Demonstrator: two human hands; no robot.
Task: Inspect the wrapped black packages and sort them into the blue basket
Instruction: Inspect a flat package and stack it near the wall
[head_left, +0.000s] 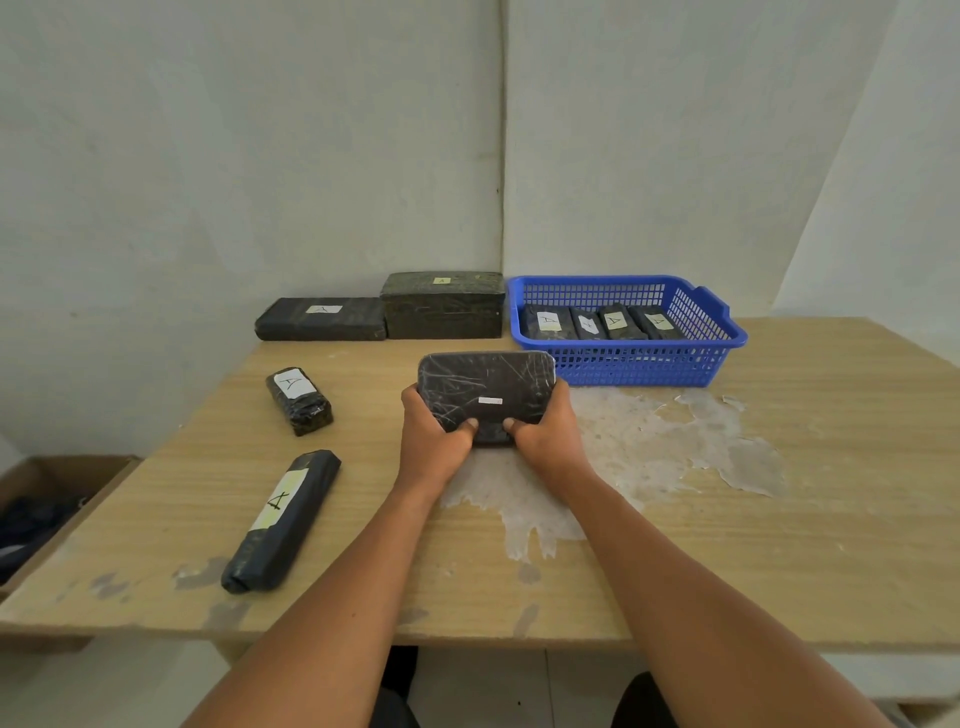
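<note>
A flat black wrapped package (485, 387) with rounded corners and a small white sticker is tilted up above the table's middle. My left hand (434, 434) grips its left end and my right hand (545, 434) grips its right end, thumbs on its near face. Behind it to the right stands the blue basket (691, 353), holding several black packages (602, 322) with white "A" labels. Loose on the table lie a short labelled package (298, 400) and a long one (283, 519).
Two bigger black-wrapped boxes, a flat one (320, 318) and a taller one (442, 306), stand against the back wall left of the basket. The wooden table (779, 545) has a patch of peeled veneer. A cardboard box (57, 499) sits below the table's left edge.
</note>
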